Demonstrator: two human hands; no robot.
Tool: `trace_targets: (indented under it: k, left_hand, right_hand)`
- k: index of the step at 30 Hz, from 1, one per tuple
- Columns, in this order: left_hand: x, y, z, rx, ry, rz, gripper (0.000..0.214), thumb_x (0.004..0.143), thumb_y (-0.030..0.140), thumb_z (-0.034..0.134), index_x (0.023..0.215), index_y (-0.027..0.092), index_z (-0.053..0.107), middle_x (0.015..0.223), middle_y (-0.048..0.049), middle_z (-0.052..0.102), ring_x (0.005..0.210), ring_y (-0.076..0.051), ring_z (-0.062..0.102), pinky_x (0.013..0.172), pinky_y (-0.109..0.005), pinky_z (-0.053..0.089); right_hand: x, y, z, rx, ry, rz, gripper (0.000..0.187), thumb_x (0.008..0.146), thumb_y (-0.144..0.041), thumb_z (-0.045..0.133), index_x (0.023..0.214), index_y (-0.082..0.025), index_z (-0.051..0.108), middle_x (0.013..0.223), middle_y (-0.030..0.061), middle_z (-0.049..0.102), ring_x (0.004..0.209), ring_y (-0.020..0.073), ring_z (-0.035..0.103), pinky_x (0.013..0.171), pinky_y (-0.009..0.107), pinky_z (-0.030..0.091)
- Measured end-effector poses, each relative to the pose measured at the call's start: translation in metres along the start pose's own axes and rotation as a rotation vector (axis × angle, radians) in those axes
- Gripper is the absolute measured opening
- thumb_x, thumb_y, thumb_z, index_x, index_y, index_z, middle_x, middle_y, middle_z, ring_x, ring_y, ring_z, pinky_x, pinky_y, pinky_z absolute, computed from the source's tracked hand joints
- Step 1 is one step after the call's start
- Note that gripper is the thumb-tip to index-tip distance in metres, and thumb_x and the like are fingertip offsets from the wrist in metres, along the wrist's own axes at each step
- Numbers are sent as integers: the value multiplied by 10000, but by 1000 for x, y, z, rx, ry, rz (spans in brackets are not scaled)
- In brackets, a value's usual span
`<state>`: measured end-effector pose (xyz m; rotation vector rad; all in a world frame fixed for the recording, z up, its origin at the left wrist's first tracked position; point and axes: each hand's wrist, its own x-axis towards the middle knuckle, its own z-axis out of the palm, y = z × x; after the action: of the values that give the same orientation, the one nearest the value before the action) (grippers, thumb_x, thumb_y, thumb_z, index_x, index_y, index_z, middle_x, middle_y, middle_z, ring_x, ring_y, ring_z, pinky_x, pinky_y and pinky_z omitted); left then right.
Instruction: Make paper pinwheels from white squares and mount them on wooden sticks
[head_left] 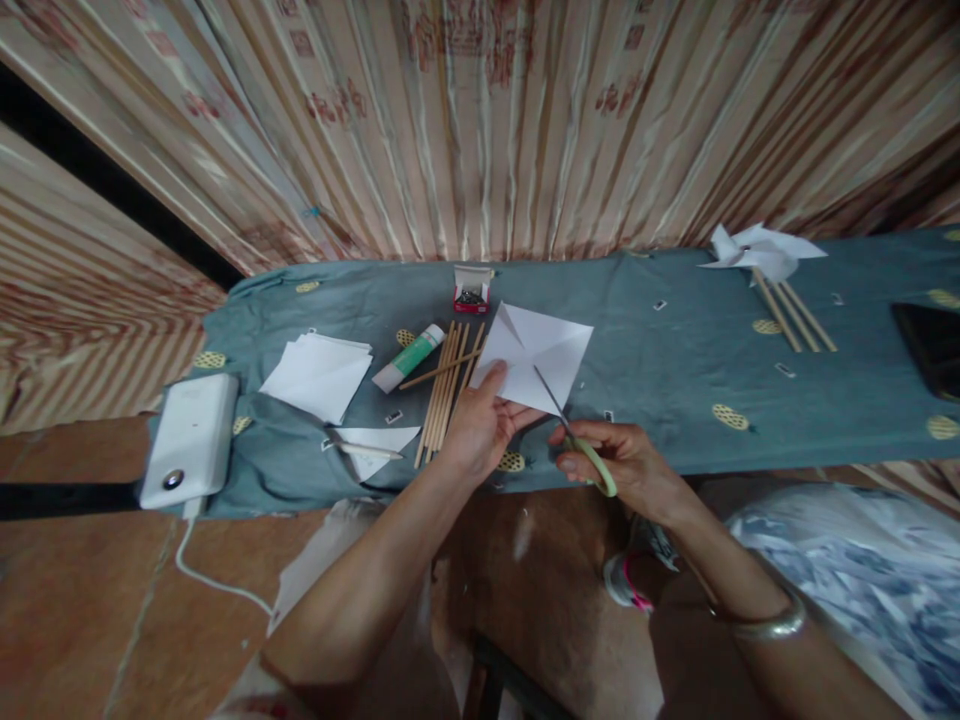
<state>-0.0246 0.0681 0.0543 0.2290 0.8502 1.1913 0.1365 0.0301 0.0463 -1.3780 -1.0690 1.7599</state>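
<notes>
My left hand (484,425) grips a white square of paper (559,345) by its lower left side, thumb on top and fingers beneath. Crease or cut lines run from the paper's corners toward its middle. In my right hand (626,465) is a pair of scissors (598,462) with pale green handles. Their blades lie at the paper's lower right corner, pointing toward its centre. Just left of my left hand lie several wooden sticks (442,390), one of them crosswise over the others.
A glue stick (409,358), a small box of metal pins (472,290), stacked paper (319,372), a pen (367,450) on a paper triangle (375,468) and a white power bank (191,435) with a cable are on the left. At right lie paper pinwheels (772,250) and a dark device (930,345).
</notes>
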Motion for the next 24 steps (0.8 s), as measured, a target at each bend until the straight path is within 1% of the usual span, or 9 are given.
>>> trace_targets:
  k: [4, 11, 16, 20, 22, 24]
  left_hand:
    - [0, 0, 0, -4, 3, -4, 151, 915, 218, 536, 979, 124, 636, 869, -93, 743, 879, -238, 722, 982, -517, 489]
    - [1, 0, -1, 4, 11, 6, 136, 911, 209, 538, 973, 135, 634, 847, -77, 739, 864, -228, 722, 983, -517, 487]
    - [3, 2, -2, 3, 23, 5, 128, 907, 209, 540, 966, 135, 625, 844, -80, 729, 884, -241, 716, 979, -540, 479]
    - [8, 11, -4, 13, 36, 38, 160, 895, 205, 556, 1035, 146, 607, 882, -82, 721, 895, -240, 706, 979, -548, 469]
    - [10, 17, -6, 24, 35, 63, 182, 897, 208, 552, 1061, 144, 599, 895, -84, 719, 873, -227, 703, 973, -534, 477]
    - [13, 22, -8, 28, 44, 83, 169, 909, 206, 527, 1044, 134, 598, 877, -80, 719, 816, -204, 700, 958, -514, 494]
  right_hand:
    - [0, -2, 3, 28, 28, 22, 425, 396, -415, 915, 695, -186, 717, 506, -60, 578, 455, 55, 460, 447, 191, 383]
    - [1, -1, 2, 19, 16, 43, 439, 402, -420, 915, 707, -182, 708, 519, -59, 579, 470, 57, 476, 453, 188, 383]
    - [0, 3, -1, -23, -46, 37, 441, 458, -448, 895, 749, -185, 695, 530, -63, 565, 492, 67, 490, 469, 197, 388]
    - [-1, 5, -5, -88, -103, 35, 449, 498, -448, 883, 803, -182, 688, 560, -59, 568, 510, 72, 484, 479, 202, 380]
    - [-3, 5, -9, -127, -145, 19, 435, 538, -460, 867, 814, -175, 688, 573, -58, 560, 514, 67, 464, 483, 202, 369]
    - [-6, 4, -15, -165, -189, 5, 420, 583, -486, 840, 813, -168, 692, 579, -53, 553, 515, 64, 445, 480, 202, 353]
